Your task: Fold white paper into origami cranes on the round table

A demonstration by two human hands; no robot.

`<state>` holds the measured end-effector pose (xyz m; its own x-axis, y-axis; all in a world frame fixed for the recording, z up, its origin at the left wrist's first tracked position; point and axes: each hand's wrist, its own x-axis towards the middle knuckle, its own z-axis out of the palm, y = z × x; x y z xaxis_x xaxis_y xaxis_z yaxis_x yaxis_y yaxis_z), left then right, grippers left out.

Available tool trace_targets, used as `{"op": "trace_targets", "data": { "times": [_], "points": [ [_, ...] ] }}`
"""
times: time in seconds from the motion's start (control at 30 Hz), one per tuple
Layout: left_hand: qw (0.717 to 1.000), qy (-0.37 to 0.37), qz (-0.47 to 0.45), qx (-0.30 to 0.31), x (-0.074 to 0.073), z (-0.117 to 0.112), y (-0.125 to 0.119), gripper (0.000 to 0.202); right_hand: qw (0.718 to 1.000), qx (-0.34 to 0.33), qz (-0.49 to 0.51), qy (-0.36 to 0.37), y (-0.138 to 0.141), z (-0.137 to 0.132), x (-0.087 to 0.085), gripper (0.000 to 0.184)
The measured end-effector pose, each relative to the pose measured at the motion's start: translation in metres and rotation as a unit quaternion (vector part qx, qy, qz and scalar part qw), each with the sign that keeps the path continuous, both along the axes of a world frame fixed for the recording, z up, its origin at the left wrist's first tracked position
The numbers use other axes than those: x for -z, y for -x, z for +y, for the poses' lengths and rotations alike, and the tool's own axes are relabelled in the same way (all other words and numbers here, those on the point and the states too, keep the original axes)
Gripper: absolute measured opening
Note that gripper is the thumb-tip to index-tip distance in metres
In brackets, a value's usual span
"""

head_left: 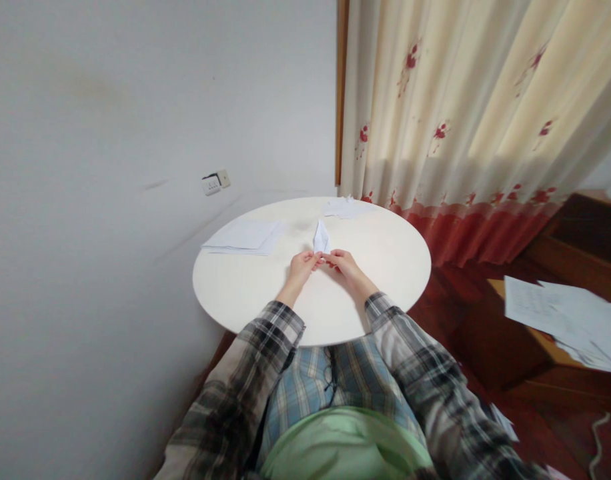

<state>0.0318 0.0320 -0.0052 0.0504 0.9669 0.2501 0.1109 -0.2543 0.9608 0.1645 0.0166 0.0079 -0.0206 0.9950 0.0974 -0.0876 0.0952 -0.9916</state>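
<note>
A small folded white paper shape [321,237] stands on the round white table [245,293], its point aimed away from me. My left hand [301,267] pinches its near left corner with closed fingers. My right hand [343,264] pinches the near right corner, fingers also closed. The two hands almost touch each other at the table's middle. Plaid sleeves cover both forearms.
A stack of white sheets [244,237] lies at the table's back left. Crumpled or folded papers [344,207] sit at the far edge. A cream curtain with red flowers [465,120] hangs behind. More loose sheets [560,317] lie on dark wooden furniture at the right. A wall socket [215,181] is on the left wall.
</note>
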Motion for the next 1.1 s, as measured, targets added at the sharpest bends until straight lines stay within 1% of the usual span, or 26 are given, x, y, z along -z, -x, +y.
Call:
{"op": "trace_targets", "data": {
  "times": [0.23,0.33,0.6,0.9,1.1],
  "points": [
    [1.000,0.003,0.000,0.016,-0.0004,-0.0004,-0.0019,0.034,1.000,0.017,0.003,-0.018,-0.0012,0.0049,0.0015,0.027],
    [1.000,0.001,-0.008,0.010,-0.0016,-0.0015,-0.0019,0.033,0.999,0.021,0.017,-0.021,-0.0009,0.0062,0.0018,0.029],
    [1.000,0.007,-0.014,0.027,-0.0048,-0.0059,-0.0029,0.032,0.999,0.015,0.020,-0.033,-0.0007,0.0076,0.0042,0.029],
    [1.000,0.003,-0.007,-0.009,-0.0045,-0.0035,-0.0014,0.028,0.999,-0.010,0.040,-0.014,0.0008,0.0061,0.0064,0.031],
    [1.000,-0.003,-0.003,-0.012,-0.0014,-0.0006,-0.0015,0.030,0.999,-0.009,0.042,-0.006,0.0007,0.0053,0.0059,0.030]
  ]
}}
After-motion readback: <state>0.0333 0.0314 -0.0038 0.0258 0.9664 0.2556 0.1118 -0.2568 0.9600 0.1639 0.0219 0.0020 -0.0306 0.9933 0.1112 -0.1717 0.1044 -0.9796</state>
